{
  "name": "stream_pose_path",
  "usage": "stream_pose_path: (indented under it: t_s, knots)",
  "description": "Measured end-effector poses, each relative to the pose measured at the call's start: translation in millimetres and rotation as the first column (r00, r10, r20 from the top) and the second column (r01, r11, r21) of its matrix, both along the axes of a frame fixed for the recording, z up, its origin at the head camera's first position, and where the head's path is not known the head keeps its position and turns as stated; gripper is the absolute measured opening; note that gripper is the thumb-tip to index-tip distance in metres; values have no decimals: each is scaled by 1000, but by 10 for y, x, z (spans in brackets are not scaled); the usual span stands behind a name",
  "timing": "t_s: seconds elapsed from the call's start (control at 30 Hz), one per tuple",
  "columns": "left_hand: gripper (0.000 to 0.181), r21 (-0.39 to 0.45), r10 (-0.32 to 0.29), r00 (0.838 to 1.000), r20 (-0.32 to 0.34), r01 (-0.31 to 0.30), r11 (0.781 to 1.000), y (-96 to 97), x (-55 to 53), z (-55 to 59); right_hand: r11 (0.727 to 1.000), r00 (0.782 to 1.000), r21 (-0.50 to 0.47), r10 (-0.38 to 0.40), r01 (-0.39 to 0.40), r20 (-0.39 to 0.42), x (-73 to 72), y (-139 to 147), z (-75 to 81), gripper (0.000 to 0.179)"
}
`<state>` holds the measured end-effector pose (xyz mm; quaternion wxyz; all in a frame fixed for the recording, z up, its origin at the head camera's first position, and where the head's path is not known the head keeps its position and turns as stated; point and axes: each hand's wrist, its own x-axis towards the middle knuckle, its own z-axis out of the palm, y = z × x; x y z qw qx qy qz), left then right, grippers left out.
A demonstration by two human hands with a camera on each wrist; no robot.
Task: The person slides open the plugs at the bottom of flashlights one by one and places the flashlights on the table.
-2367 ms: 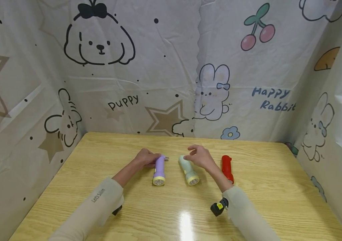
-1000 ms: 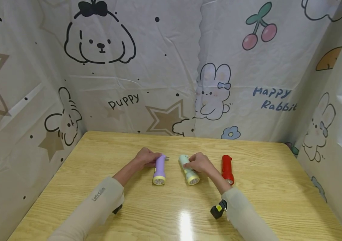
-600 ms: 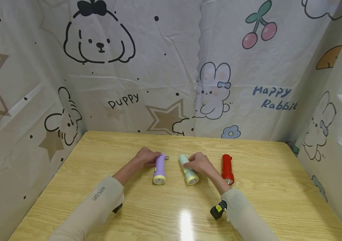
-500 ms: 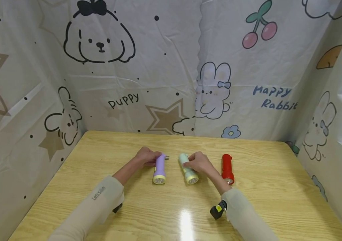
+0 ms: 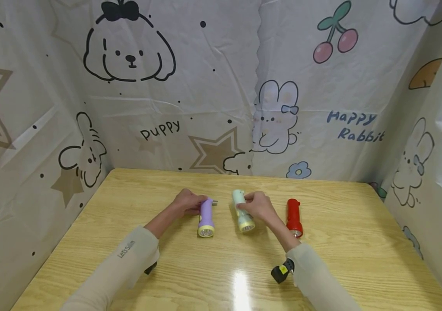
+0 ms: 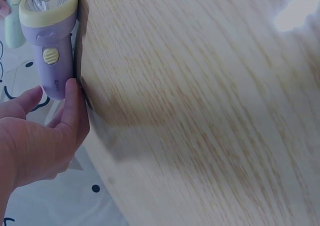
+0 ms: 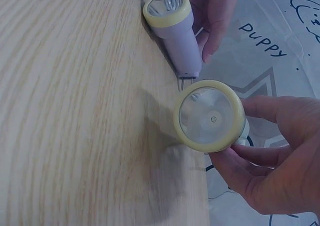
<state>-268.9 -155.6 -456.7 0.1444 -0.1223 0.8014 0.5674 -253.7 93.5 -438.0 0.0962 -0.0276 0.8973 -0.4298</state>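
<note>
In the head view, a purple flashlight (image 5: 206, 216) with a cream rim lies lens toward me, metal plug prongs (image 5: 215, 202) sticking out from its tail. My left hand (image 5: 187, 201) holds that tail end; the left wrist view shows thumb and fingers (image 6: 72, 103) on either side of it, below the cream switch (image 6: 51, 56). To its right, my right hand (image 5: 259, 206) grips a mint-green flashlight (image 5: 243, 219) around the body. Its lens (image 7: 210, 117) faces the right wrist camera, with a shadow on the wood beside it. Fingers cover part of the mint body.
A red flashlight (image 5: 293, 216) lies on the wooden table (image 5: 147, 276) right of my right hand, partly behind the forearm. A cartoon-printed cloth (image 5: 158, 108) stands around the back and both sides. A black device (image 5: 280, 272) sits at my right wrist.
My right hand has come down from above the mint-green flashlight, taken hold of it, and shifted it slightly away from me, turning it straighter. My left hand and the purple flashlight stay put.
</note>
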Motion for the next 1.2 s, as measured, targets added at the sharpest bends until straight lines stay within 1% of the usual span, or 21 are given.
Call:
stream_pose_path:
  t_s: [0.2, 0.33, 0.47, 0.6, 0.67, 0.8, 0.9, 1.03, 1.2]
  knots:
    - [33, -2, -1, 1000, 3, 1, 1000, -17, 8, -2, 999, 999, -41, -12, 10, -51, 20, 0, 44, 45]
    - [33, -1, -2, 1000, 3, 2, 1000, -17, 16, 7, 998, 997, -62, -24, 19, -72, 32, -11, 79, 45]
    - [33, -5, 13, 1000, -3, -13, 1000, -16, 0, 8, 998, 994, -62, -29, 22, -106, 52, -22, 127, 45]
    - [36, -10, 39, 999, -25, -39, 999, -27, -37, 20, 998, 988, -62, -39, 30, -150, 69, -28, 172, 46]
    - [40, -9, 48, 998, -37, -48, 999, -38, -47, 49, 997, 984, -68, -46, 35, -171, 76, -31, 189, 47]
    - [46, 52, 66, 996, -61, -63, 997, -58, -69, 142, 995, 981, -96, -51, 33, -189, 100, -40, 218, 50]
    - [46, 97, 77, 994, -83, -69, 993, -64, -99, 217, 992, 981, -128, -49, 25, -188, 122, -48, 243, 51]
    - [46, 116, 79, 990, -116, -65, 991, -50, -118, 330, 988, 978, -156, -47, 15, -204, 144, -59, 279, 52]
    - [45, 150, 77, 990, -122, -58, 987, -8, -116, 435, 985, 974, -172, -45, 6, -222, 173, -80, 326, 52]
